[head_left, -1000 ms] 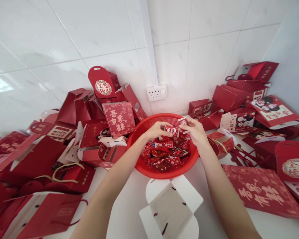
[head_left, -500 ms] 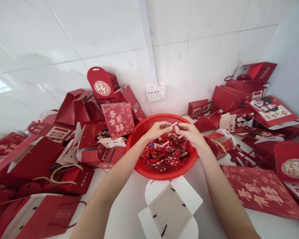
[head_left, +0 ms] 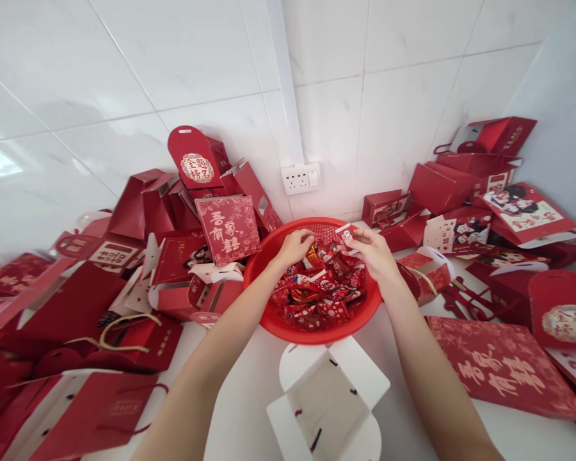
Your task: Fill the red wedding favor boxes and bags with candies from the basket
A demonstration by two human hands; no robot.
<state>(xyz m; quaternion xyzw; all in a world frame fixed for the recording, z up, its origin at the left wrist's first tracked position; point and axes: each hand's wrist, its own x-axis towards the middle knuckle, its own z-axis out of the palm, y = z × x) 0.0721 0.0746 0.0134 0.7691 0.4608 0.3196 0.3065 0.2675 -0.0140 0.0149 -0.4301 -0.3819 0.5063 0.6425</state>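
Two bare hands work over a red plastic basket (head_left: 312, 338), and the likeliest slip lies with the small wrapped packet (head_left: 346, 235) at its far right rim: the right hand (head_left: 375, 253) pinches it between thumb and fingertips, so a loosened grip or a slick wrapper could drop it back among the others or over the edge. With the left hand (head_left: 294, 250), the grip is curled close, fingertips near together above the heap; whether anything sits between them I cannot tell. The loose packets (head_left: 333, 285) lie jumbled, so pulling one out might drag its neighbours along. A forearm swinging wide could also knock the leaning square carton (head_left: 228, 230), which seems poorly braced just beside the basket, or nudge the white box (head_left: 360, 371) on the near side, its flaps spread. Glossy, crinkled film covers the packets, some dotted white, many with twisted or pinched ends. The basket is round and flared, its wall pierced with fine holes. Stiff matte card makes up the red cartons (head_left: 513, 365) heaped on either side, some with arched tops or cord handles, while the surface (head_left: 249, 390) is smooth, plain white.
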